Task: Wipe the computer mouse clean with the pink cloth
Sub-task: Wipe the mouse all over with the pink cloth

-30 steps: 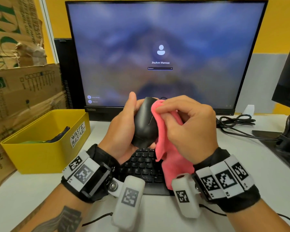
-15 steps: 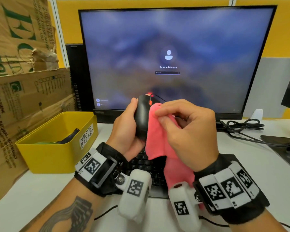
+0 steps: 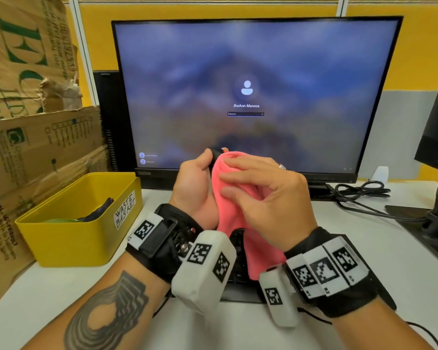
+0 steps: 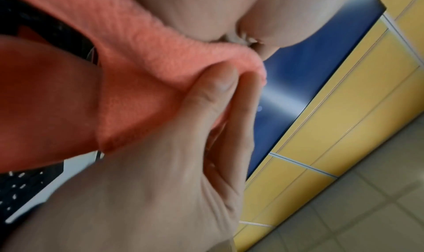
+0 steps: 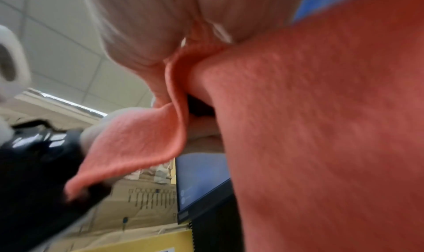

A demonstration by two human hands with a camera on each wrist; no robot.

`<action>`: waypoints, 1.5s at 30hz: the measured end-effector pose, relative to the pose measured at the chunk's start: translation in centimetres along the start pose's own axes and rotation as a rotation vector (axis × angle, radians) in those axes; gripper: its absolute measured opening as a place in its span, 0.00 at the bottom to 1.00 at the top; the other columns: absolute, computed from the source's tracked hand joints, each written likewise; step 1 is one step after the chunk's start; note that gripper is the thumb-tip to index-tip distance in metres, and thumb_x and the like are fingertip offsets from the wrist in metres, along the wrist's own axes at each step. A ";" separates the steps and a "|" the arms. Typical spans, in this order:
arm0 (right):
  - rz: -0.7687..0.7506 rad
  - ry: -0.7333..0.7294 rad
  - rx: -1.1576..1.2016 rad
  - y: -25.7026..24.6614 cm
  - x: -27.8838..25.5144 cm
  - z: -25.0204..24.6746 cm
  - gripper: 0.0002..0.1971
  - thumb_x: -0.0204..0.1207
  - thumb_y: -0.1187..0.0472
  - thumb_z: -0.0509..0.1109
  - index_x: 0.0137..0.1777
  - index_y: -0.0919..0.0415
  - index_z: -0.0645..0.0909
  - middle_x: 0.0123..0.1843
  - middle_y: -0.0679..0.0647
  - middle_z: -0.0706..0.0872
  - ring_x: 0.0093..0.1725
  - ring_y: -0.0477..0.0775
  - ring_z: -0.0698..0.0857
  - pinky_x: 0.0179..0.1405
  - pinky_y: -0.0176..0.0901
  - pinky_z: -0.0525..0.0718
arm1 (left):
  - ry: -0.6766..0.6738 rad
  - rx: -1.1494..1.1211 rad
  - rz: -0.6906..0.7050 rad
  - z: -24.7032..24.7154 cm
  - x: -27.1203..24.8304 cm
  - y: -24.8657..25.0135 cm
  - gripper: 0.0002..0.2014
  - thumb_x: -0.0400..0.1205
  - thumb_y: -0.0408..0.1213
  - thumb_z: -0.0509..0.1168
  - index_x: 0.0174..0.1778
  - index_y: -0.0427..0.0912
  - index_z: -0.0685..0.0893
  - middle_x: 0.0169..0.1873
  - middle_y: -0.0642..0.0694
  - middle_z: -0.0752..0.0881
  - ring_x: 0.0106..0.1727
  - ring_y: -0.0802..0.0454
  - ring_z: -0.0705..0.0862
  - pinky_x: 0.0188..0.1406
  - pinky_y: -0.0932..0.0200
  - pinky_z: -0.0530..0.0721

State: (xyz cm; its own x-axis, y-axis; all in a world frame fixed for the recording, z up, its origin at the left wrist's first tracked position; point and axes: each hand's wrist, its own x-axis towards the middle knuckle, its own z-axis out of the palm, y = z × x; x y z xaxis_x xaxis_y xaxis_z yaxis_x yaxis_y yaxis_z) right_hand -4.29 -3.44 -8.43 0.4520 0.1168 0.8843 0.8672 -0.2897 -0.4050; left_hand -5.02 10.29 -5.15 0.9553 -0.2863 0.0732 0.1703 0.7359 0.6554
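— What has the left hand (image 3: 196, 184) got?

— A black, rounded plastic computer mouse (image 3: 216, 153), held up in front of the monitor screen (image 3: 250, 72). Only its top tip peeks out above the grip; the thumb curls round its near side.

— And the rest of it?

— Buried under the soft pink fleecy cloth (image 3: 234, 198). The right hand (image 3: 268, 198) lies over that cloth with fingers loosely spread, pressing it against the mouse from the right of the left hand's grip.

— Does the cloth end there?

— No, its loose tail hangs below both hands, over the black keyboard (image 3: 238, 242) on the white tabletop (image 3: 364, 248). Left of the hands sits a yellow plastic bin (image 3: 68, 238).
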 end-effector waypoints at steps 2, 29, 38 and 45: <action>0.092 0.008 0.043 0.5 0.1 -0.6 0.10 0.71 0.67 0.84 0.50 0.55 0.96 0.57 0.45 0.96 0.64 0.41 0.91 0.71 0.45 0.86 | 0.038 0.002 0.022 -0.4 0.1 -0.4 0.27 0.94 0.52 0.47 0.59 0.37 0.87 0.61 0.37 0.88 0.60 0.40 0.90 0.68 0.42 0.84; 0.394 0.045 -0.003 -0.4 1.0 -0.8 0.09 0.64 0.55 0.90 0.37 0.44 0.92 0.37 0.40 0.94 0.40 0.41 0.92 0.47 0.38 0.89 | 0.027 0.135 -0.001 0.2 -0.3 -3.7 0.36 0.93 0.59 0.48 0.35 0.45 0.95 0.44 0.36 0.94 0.45 0.40 0.94 0.40 0.51 0.89; 0.388 -0.159 0.085 -0.4 1.0 -2.0 0.18 0.62 0.58 0.90 0.52 0.48 0.94 0.50 0.43 0.95 0.51 0.45 0.93 0.57 0.48 0.91 | 0.050 0.104 0.116 0.5 -1.1 -2.1 0.41 0.95 0.51 0.46 0.23 0.39 0.91 0.30 0.41 0.92 0.32 0.46 0.94 0.31 0.52 0.94; 0.329 -0.261 0.156 -0.2 1.1 -3.4 0.24 0.60 0.73 0.89 0.53 0.52 0.93 0.57 0.44 0.95 0.58 0.43 0.93 0.63 0.40 0.88 | 0.204 0.009 0.142 -0.7 -0.4 -1.3 0.14 0.93 0.53 0.54 0.60 0.45 0.73 0.64 0.37 0.76 0.67 0.36 0.79 0.83 0.32 0.69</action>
State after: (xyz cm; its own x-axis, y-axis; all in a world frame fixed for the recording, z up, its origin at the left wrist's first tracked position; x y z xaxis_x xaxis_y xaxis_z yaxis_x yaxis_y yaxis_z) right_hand -4.64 -6.52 -6.60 0.7290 0.2846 0.6225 0.6808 -0.2069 -0.7026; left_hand -5.41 9.93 -6.56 0.9987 -0.0496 0.0123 0.0293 0.7541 0.6561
